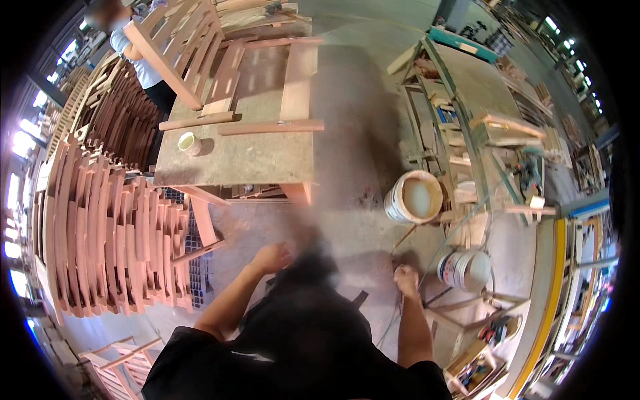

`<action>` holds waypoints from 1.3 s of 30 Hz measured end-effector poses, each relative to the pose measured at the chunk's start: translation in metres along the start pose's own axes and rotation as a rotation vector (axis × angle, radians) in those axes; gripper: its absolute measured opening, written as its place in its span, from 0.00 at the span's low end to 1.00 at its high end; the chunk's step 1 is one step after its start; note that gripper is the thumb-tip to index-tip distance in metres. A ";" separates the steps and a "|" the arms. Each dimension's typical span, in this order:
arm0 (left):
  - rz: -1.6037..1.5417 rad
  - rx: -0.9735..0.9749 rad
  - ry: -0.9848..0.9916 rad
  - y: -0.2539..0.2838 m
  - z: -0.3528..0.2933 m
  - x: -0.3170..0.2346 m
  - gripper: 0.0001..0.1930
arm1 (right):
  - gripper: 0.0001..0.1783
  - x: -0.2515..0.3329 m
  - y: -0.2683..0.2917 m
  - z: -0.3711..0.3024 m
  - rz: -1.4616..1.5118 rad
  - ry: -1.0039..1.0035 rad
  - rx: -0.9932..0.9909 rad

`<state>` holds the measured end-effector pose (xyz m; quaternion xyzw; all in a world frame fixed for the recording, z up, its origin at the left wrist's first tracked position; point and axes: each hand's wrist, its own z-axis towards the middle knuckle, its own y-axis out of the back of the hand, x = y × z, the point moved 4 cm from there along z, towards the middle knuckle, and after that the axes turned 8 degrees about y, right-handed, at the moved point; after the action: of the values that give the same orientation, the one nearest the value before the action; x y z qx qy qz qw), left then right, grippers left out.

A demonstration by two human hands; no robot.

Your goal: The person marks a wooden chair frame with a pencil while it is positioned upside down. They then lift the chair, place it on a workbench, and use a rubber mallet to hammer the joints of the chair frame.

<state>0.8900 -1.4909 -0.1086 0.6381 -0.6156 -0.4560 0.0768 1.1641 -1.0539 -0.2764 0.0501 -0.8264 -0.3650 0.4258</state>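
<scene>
My left hand (272, 257) hangs in the air in front of my body, its fingers curled in part and blurred at the tips by a dark smear down the middle of the view. Out to the right, my right hand (406, 280) is closed like a loose fist; whether anything is inside cannot be made out. Nearest to it are a white bucket (451, 270) and, farther off, a larger bucket (395, 200) with pale liquid inside. Ahead on the left stands a worktable (253, 160) bearing a slatted wooden frame (163, 67), loose wooden boards (300, 80) and a small cup (189, 145).
Tall stacks of curved wooden pieces (100, 233) line the left side. A person (137, 60) stands beyond the table. On the right, a long bench (477, 87) holds wood and a power tool (530, 170); a thin hose (460, 227) runs past the buckets.
</scene>
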 end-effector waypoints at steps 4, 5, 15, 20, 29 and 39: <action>-0.244 -0.127 0.014 0.021 0.107 -0.039 0.24 | 0.14 0.149 0.106 0.165 0.022 0.186 -0.149; -0.257 -0.161 -0.007 0.029 0.140 -0.049 0.24 | 0.14 0.184 0.118 0.197 0.048 0.242 -0.215; -0.300 -0.780 0.160 0.203 0.362 -0.176 0.34 | 0.09 0.209 0.133 0.467 0.023 0.403 0.442; -0.329 -0.533 0.441 0.256 0.434 -0.176 0.44 | 0.08 0.260 0.139 0.578 0.277 0.065 0.772; -0.144 -0.479 0.981 0.284 0.515 -0.191 0.43 | 0.14 0.452 0.075 0.885 -0.213 0.632 0.825; -0.551 -0.501 1.172 0.321 0.517 -0.171 0.34 | 0.18 0.815 -0.037 0.883 -0.156 1.055 0.798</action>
<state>0.3397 -1.1793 -0.1096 0.8752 -0.1644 -0.1676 0.4229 -0.0134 -0.9060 -0.0843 0.4357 -0.5727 0.0127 0.6942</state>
